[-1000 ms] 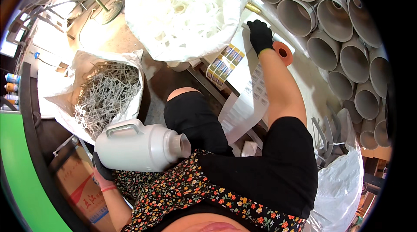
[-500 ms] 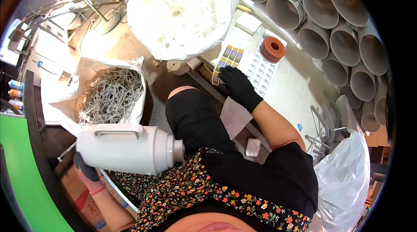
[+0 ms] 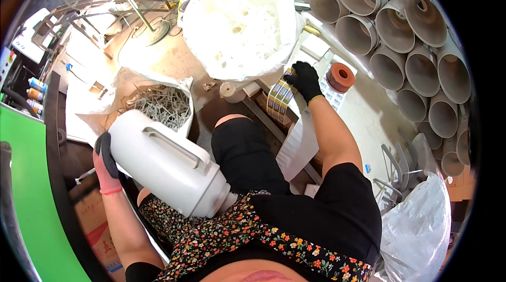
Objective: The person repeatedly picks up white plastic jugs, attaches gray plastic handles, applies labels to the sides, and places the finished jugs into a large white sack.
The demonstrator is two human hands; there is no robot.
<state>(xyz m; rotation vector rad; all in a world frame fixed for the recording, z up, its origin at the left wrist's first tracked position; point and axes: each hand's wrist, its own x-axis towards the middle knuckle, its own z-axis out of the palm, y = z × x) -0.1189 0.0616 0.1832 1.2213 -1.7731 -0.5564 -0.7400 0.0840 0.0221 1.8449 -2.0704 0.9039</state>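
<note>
My left hand [image 3: 107,159], in a pink and dark grey glove, grips the closed broad end of a pale grey thermos jug [image 3: 163,163]. The jug lies tilted across my lap, its handle upward and its narrow neck against my flowered apron. My right hand [image 3: 305,82], in a black glove, has its fingers curled on the upper edge of a sheet of yellow and dark labels [image 3: 280,101]. White backing paper [image 3: 295,147] hangs from the table edge below. Beside that hand, a reddish-brown tape roll [image 3: 341,77] sits on a second label sheet [image 3: 333,98].
A white sack of translucent rings [image 3: 242,29] stands ahead; a sack of grey metal-looking rods [image 3: 161,105] is at left. Grey open-ended cylinders [image 3: 395,31] are stacked at right, a person behind them. Grey handles [image 3: 398,163] lie near a plastic bag [image 3: 416,218]. A fan stands far left.
The jug has turned, its broad end rising away from me, with my left hand moving up along it. My right hand has moved forward and right; the label sheet is now lifted and bent.
</note>
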